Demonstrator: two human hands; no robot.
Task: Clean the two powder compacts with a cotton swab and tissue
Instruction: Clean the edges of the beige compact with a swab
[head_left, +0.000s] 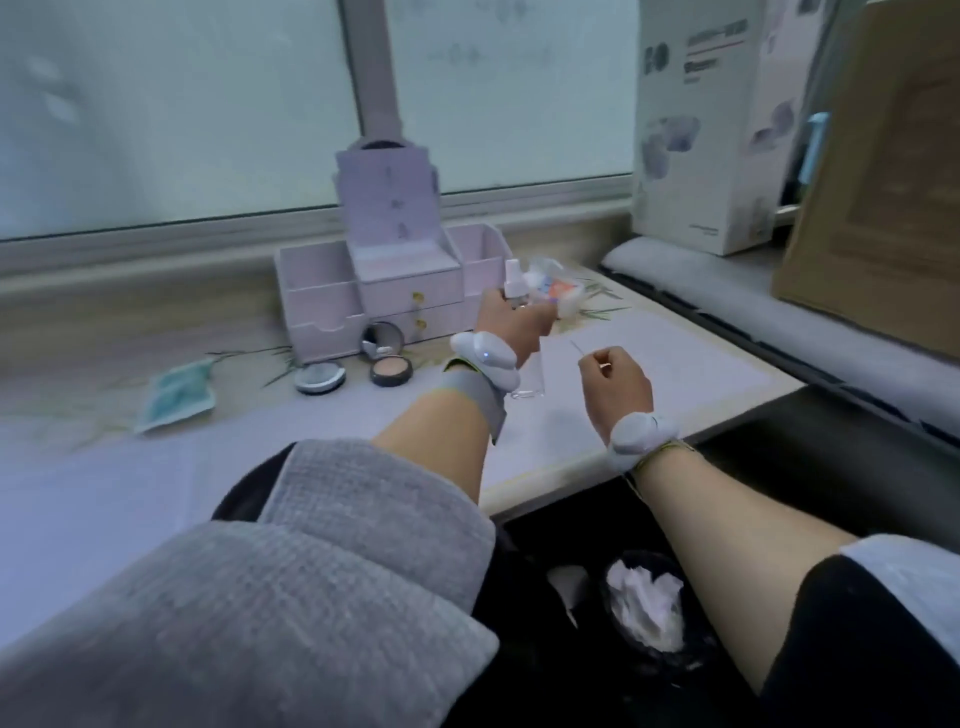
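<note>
Swab's up: the right hand (615, 387) pinches a thin cotton swab (577, 349) between thumb and curled fingers, tip pointing to 11 o'clock. At its 10 o'clock the left hand (511, 325) is wrapped round a small clear spray bottle (514, 283), nozzle on top. My read is that the swab is about to be dampened. To do it well, bring the tip close to the nozzle and give one short press, just enough to moisten the cotton, since a dripping swab would cake the powder. Spray away from the open pan.

Now the compacts. Both sit on the table (675, 364) at 9 o'clock of the left hand, well apart from both hands. The open compact (390, 370) has a dark round case with beige pressed powder showing and its mirror lid tilted up at 12 o'clock. Near it at 9 o'clock is the second compact (319, 376), round with a silvery-grey top, seemingly closed. The blur hides any dirt on either.

Further out at 9 o'clock lies a teal tissue pack (176, 397). At 12 o'clock stands a lilac organiser (384, 291). Down at 5 o'clock, below the table edge, a dark bin (647, 608) holds crumpled tissue.
</note>
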